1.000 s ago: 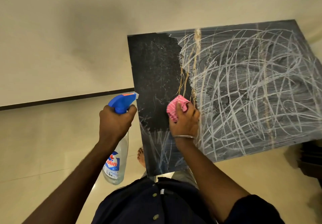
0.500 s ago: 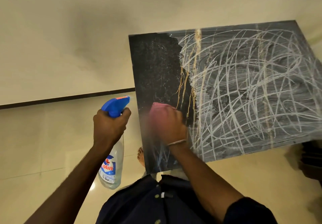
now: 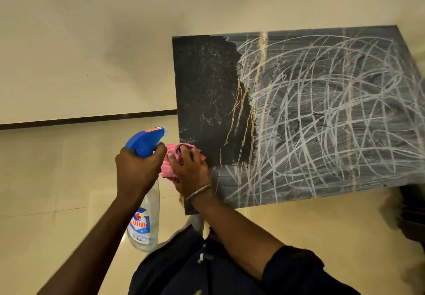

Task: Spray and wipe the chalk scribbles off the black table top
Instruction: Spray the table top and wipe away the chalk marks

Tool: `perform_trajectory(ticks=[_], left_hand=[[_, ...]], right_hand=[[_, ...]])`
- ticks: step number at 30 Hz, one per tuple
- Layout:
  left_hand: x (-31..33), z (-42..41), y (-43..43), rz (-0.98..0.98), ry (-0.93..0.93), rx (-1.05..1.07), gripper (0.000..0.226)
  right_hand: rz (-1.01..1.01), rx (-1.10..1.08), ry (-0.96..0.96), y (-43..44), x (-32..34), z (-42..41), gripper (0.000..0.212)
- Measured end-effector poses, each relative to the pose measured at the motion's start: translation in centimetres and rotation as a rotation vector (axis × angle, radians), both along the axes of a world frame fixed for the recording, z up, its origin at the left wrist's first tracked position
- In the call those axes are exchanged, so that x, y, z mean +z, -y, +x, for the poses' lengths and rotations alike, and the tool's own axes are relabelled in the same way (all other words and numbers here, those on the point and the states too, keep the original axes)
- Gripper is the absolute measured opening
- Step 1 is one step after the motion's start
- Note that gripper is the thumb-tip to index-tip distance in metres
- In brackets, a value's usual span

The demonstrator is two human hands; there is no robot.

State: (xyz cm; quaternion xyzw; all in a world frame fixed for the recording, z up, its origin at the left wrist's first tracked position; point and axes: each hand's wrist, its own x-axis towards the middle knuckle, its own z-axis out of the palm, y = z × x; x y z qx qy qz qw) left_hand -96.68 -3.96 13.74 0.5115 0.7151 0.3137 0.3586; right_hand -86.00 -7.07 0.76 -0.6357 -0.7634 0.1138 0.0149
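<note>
The black table top (image 3: 207, 83) fills the upper right of the head view. Its left strip is wiped dark, while white chalk scribbles (image 3: 322, 115) cover the middle and right and run along the near edge. My right hand (image 3: 190, 173) presses a pink cloth (image 3: 171, 163) flat on the table's near left edge. My left hand (image 3: 135, 170) grips a clear spray bottle (image 3: 145, 223) by the neck of its blue trigger head (image 3: 145, 140), just left of the table, nozzle towards the table. The two hands almost touch.
A cream tiled floor (image 3: 57, 191) surrounds the table, with a cream wall and dark skirting line (image 3: 87, 119) behind. A dark object (image 3: 411, 209) sits at the right edge below the table's near right corner. My dark shirt (image 3: 195, 267) fills the bottom centre.
My right hand has swept the pink cloth leftward and nearer along the table, from near the wiped border to the near left edge. The bottle hand stayed roughly in place beside it.
</note>
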Motion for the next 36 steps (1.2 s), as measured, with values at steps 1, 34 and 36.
perform_trajectory(ticks=[1,34,36], left_hand=[[0.0,0.0,0.2,-0.006,0.004,0.004,0.012],[-0.1,3.1,1.0,-0.004,0.04,0.001,0.015],[0.0,2.9,1.3,0.002,0.039,0.003,0.016]], right_hand=[[0.022,0.017,0.003,0.2,-0.1,1.0,0.078],[0.022,-0.51,0.051,7.2,0.4,10.6,0.08],[0.05,-0.362,0.027,7.5,0.2,7.1,0.086]])
